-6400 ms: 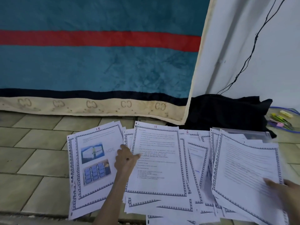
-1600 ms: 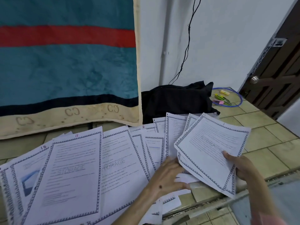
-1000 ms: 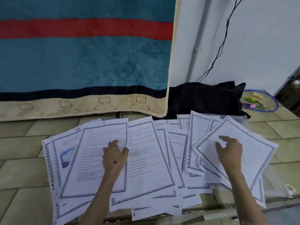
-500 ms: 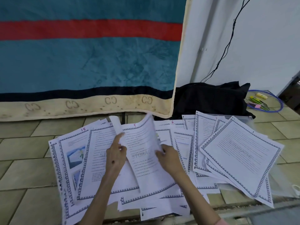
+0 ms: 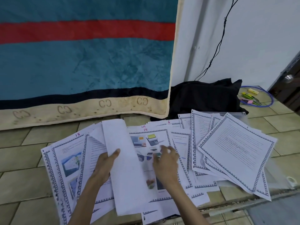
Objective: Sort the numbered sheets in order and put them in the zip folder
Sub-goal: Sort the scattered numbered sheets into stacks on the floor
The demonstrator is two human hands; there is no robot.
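The left hand [image 5: 105, 164] now pinches a sheet [image 5: 123, 159] folded back blank side up, uncovering sheet 14 [image 5: 151, 143] beneath; the right hand [image 5: 165, 159], fingers loosely spread, reaches onto it. Sorting continues on the floor [image 5: 24, 176]; the zip folder [image 5: 237, 114] lies under the right-hand pile

Home interior, tiled floor [image 5: 24, 181], hanging blanket [image 5: 84, 62]

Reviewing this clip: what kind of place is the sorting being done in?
Probably a room in a home, with the person working on the floor: the numbered sheets lie spread on beige floor tiles, a plush blanket hangs against the wall, and a wooden door stands at right.
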